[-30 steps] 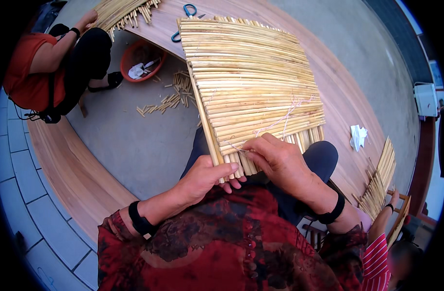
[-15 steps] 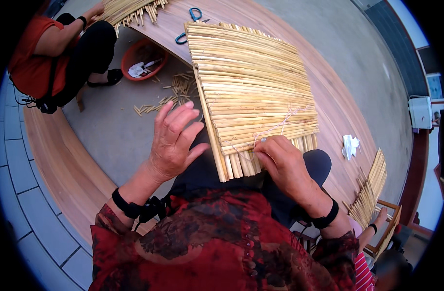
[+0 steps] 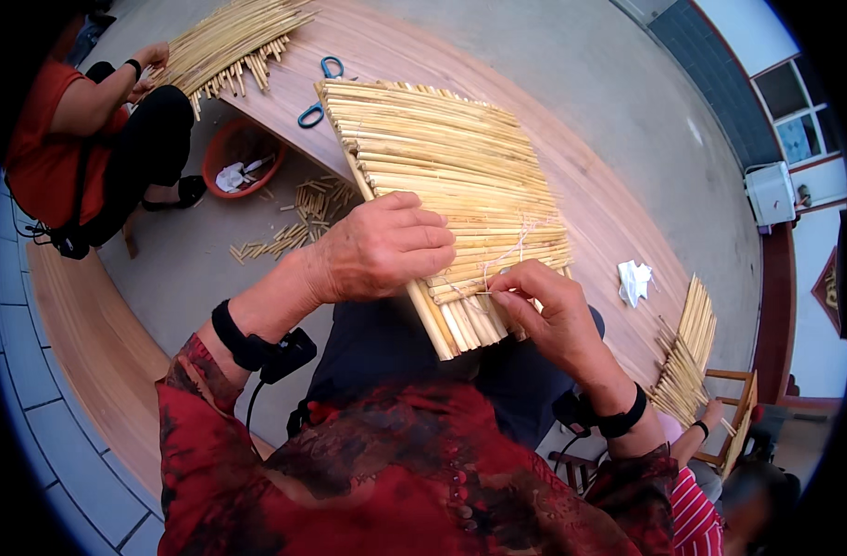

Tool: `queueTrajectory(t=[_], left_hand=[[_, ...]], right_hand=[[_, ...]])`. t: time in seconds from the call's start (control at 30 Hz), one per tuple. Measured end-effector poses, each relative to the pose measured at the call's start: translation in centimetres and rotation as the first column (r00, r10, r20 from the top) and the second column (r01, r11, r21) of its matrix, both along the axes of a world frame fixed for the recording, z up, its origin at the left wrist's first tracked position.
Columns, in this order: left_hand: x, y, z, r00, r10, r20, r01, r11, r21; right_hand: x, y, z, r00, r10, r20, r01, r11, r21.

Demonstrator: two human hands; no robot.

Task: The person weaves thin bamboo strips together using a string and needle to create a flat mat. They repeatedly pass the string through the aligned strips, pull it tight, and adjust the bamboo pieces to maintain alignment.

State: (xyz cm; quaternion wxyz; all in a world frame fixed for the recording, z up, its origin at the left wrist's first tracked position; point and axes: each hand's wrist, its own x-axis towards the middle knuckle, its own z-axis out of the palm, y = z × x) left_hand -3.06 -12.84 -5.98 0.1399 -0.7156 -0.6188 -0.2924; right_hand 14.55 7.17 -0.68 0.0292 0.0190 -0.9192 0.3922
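Observation:
A panel of pale reed sticks [image 3: 442, 157], laid side by side with more sticks crossing beneath, lies over my thighs and the table's near edge. My left hand [image 3: 386, 243] lies over its lower left part, fingers bent and pressed together on the sticks, thumb hidden. My right hand [image 3: 548, 315] is at the lower right part, thumb and forefinger pinching a thin pale string [image 3: 520, 241] that runs loosely across the reeds. Blue-handled scissors [image 3: 310, 116] lie just beyond the panel's upper left corner.
A curved wooden table [image 3: 599, 222] carries a white crumpled paper [image 3: 633, 283] and reed bundles [image 3: 692, 324]. An orange basin [image 3: 218, 167] and cut pieces [image 3: 275, 243] lie below. A person in orange [image 3: 53, 176] works at left; another's striped sleeve [image 3: 696, 510] shows at lower right.
My left hand left the panel's lower edge, rose open beside it, and now lies on top. My right hand still pinches near the string. The panel appears shifted left and down.

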Motion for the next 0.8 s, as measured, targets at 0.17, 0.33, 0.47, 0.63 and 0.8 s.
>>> queueTrajectory(t=[0.17, 0.33, 0.47, 0.63, 0.8], left_hand=[[-2.0, 5.1, 8.2, 0.992, -0.093, 0.087, 0.088, 0.994, 0.059], [-3.2, 8.5, 16.1, 0.938, -0.099, 0.331, 0.118, 0.992, -0.038], [-2.9, 10.0, 19.6, 0.894, -0.065, 0.444, 0.135, 0.982, -0.129], [-3.7, 11.5, 20.3, 0.872, -0.083, 0.483, 0.19, 0.966, -0.177], [-4.9, 12.2, 21.5, 0.822, -0.066, 0.565, 0.267, 0.922, -0.282]], right_hand=[[0.5, 3.4, 6.4, 0.981, -0.188, 0.055, 0.196, 0.942, -0.272], [0.7, 5.4, 12.2, 0.969, -0.226, -0.1, 0.199, 0.953, -0.227], [0.8, 6.7, 14.0, 0.943, -0.306, -0.13, 0.249, 0.91, -0.331], [0.3, 8.5, 13.7, 0.94, -0.329, -0.091, 0.265, 0.871, -0.414], [-0.6, 6.8, 13.5, 0.871, -0.429, -0.24, 0.201, 0.757, -0.622]])
